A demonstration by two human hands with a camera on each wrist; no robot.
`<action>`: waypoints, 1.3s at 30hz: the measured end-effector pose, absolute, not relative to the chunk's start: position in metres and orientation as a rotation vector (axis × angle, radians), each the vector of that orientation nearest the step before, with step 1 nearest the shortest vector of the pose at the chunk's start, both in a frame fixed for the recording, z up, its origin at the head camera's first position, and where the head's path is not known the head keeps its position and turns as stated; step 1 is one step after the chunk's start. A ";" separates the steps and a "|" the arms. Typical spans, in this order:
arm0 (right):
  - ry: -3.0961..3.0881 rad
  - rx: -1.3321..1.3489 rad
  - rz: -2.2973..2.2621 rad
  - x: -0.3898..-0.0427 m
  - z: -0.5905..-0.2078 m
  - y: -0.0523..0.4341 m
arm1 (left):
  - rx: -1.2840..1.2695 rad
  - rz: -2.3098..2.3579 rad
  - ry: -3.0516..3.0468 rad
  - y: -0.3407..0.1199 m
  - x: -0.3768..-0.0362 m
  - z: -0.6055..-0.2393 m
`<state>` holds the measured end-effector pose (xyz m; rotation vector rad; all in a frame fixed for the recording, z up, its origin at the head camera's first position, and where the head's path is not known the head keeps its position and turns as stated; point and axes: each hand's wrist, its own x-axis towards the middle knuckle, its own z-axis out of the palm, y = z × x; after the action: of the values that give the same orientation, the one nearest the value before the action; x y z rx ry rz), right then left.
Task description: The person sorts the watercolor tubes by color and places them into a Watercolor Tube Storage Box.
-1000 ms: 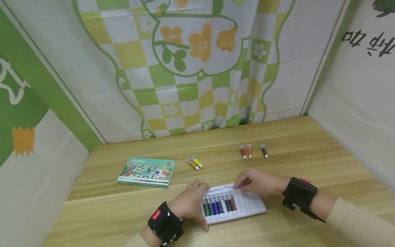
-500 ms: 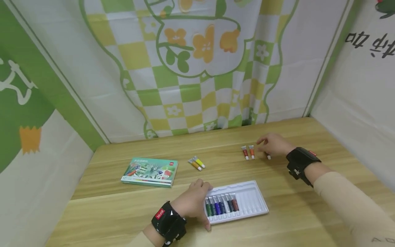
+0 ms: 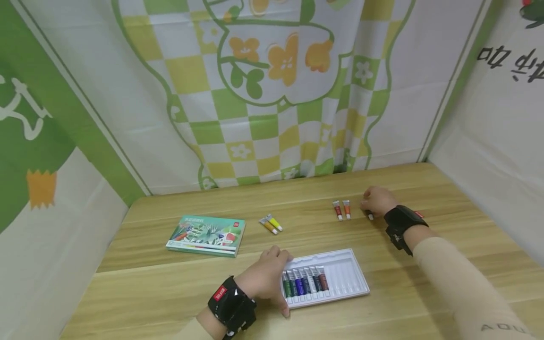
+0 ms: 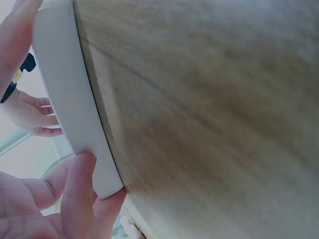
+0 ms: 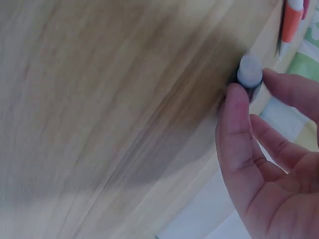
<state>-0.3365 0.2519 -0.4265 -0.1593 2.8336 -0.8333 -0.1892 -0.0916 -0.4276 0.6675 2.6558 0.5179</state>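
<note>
My left hand [image 3: 272,282] grips the left short end of a white plastic tray [image 3: 344,278], thumb at the near corner and fingers at the far corner. In the left wrist view the thumb [image 4: 79,191] presses the tray's rim [image 4: 70,99]. Several paint tubes [image 3: 303,282] fill the tray's left slots; the right slots are bare. My right hand [image 3: 371,203] is stretched to the far right and pinches a dark brown tube [image 3: 370,216] lying on the table. The right wrist view shows its white cap [image 5: 249,73] between the thumb [image 5: 237,124] and a finger.
A red tube [image 3: 337,210] and an orange tube [image 3: 347,209] lie just left of my right hand. Two yellow tubes [image 3: 271,224] lie mid-table. A green paint box [image 3: 206,235] sits to the left. Patterned cloth walls close in the wooden table [image 3: 446,236].
My right hand left the tray, travelled to the far right and closed its fingers on the brown tube. The left hand stayed on the tray's end.
</note>
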 end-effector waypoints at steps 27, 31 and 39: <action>2.662 -0.202 -1.110 -0.319 -0.433 0.258 | 0.692 0.537 2.672 -0.093 -0.188 -0.429; 2.548 -0.235 -1.267 -0.304 -0.430 0.255 | 0.697 0.530 2.669 -0.093 -0.189 -0.428; 2.270 -0.318 -1.464 -0.271 -0.428 0.231 | 0.682 0.520 2.666 -0.092 -0.190 -0.431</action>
<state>-0.2714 0.2315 -0.4277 -0.3182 2.2702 -1.4644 -0.1898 -0.0916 -0.4313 0.6823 2.6656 0.5199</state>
